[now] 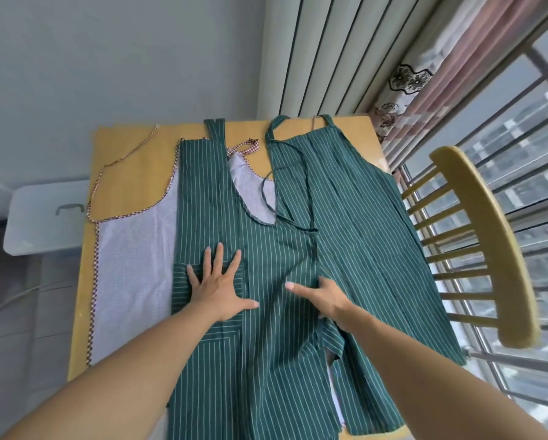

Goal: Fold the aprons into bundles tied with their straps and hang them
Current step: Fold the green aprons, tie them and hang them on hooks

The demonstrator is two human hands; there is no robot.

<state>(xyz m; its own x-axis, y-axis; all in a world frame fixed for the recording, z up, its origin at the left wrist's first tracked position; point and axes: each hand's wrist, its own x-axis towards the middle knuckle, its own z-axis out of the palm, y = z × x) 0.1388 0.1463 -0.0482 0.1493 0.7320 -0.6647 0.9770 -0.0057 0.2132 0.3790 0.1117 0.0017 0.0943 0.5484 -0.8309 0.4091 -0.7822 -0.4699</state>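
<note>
- Green striped apron [275,249] lies spread on the wooden table [133,154], under both hands.
- Left hand [220,287] presses flat, fingers splayed, on its pocket.
- Right hand [321,296] grips a fabric fold.

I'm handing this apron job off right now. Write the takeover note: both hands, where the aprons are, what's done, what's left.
Left hand: flat, fingers spread, pressing the green striped apron at its pocket.
Right hand: on the same apron's middle, fingers partly hidden at a fabric edge; grip unclear.
Aprons: green striped ones spread over the wooden table; a white apron with checked trim lies underneath, showing at the left.
Done: aprons laid out; green one partly folded lengthwise.
Left: finish folding, tie each bundle with its straps, hang them.
</note>
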